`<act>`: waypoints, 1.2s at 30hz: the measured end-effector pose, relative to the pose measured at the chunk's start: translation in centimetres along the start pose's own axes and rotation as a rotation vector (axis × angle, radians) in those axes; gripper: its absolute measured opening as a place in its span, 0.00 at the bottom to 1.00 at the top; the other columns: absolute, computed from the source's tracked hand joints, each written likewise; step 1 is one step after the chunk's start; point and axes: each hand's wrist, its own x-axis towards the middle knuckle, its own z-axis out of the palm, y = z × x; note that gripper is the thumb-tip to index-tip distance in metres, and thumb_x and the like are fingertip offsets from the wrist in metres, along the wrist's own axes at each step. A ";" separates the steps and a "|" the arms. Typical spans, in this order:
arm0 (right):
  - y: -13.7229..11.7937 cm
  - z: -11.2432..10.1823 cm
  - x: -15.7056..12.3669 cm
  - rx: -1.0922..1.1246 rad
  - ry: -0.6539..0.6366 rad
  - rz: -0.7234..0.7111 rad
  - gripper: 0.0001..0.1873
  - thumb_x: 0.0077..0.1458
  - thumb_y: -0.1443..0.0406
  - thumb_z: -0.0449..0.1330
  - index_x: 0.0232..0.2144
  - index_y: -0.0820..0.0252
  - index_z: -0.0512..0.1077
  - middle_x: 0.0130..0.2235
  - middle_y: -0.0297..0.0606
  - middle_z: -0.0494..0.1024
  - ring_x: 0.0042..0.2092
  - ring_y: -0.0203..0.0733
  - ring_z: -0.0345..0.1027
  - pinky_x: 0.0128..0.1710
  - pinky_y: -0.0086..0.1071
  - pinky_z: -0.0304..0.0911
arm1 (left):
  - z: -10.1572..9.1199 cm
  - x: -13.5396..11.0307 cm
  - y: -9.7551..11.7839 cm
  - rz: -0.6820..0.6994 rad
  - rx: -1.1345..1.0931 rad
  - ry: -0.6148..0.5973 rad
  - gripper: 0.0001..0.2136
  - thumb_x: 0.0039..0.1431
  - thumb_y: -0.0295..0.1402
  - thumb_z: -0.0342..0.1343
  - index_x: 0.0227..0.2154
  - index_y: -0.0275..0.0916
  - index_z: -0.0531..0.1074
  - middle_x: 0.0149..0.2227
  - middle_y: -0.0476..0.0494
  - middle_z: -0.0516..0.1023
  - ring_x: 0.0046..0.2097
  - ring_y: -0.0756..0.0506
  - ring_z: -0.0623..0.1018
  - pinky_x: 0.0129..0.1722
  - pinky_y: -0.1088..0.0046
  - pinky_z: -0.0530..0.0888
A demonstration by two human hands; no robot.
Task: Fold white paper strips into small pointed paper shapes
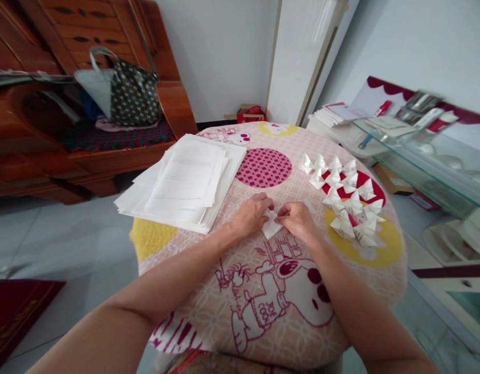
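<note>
My left hand point(251, 212) and my right hand point(298, 218) meet at the middle of a round table, both pinching a small folded piece of white paper point(271, 226) that lies on the cartoon-printed cloth point(263, 291). Most of the paper is hidden under my fingers. To the right of my right hand lie several finished folded paper shapes point(347, 200) in rows. A stack of white paper sheets point(185, 182) rests to the left of my left hand.
A wooden bench point(68, 130) with a patterned bag point(131, 93) stands at the back left. A glass shelf unit point(427, 150) with books and small items is close on the right. Grey floor tiles and a red mat point(14, 311) lie to the left.
</note>
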 end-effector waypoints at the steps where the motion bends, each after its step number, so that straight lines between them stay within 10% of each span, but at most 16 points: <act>1: -0.1 0.0 0.0 -0.012 -0.002 0.003 0.07 0.46 0.74 0.68 0.23 0.60 0.74 0.18 0.32 0.73 0.17 0.34 0.66 0.16 0.26 0.55 | 0.0 0.0 0.1 0.046 -0.007 -0.025 0.10 0.55 0.20 0.57 0.38 0.38 0.75 0.42 0.42 0.77 0.45 0.44 0.76 0.47 0.68 0.74; 13: 1.2 -1.8 0.6 0.146 -0.244 0.061 0.08 0.48 0.75 0.65 0.28 0.60 0.73 0.16 0.30 0.72 0.16 0.34 0.66 0.15 0.26 0.61 | -0.2 -0.3 -0.9 0.136 -0.053 -0.177 0.11 0.55 0.26 0.62 0.43 0.36 0.76 0.41 0.44 0.76 0.39 0.47 0.76 0.42 0.70 0.73; 23: 0.9 -2.1 0.3 -0.246 -0.018 -0.124 0.06 0.46 0.75 0.64 0.27 0.61 0.76 0.22 0.34 0.76 0.26 0.37 0.71 0.26 0.28 0.60 | -0.3 -0.2 -0.7 0.121 0.015 -0.201 0.13 0.54 0.23 0.62 0.43 0.37 0.75 0.43 0.44 0.76 0.40 0.47 0.77 0.43 0.70 0.73; 36: 0.2 -1.0 -0.7 -0.462 -0.195 -0.158 0.07 0.44 0.68 0.69 0.22 0.59 0.73 0.24 0.35 0.76 0.30 0.39 0.69 0.30 0.31 0.56 | -0.3 -0.2 -0.4 0.143 0.114 -0.215 0.14 0.53 0.31 0.66 0.43 0.37 0.74 0.46 0.42 0.74 0.44 0.44 0.77 0.44 0.69 0.73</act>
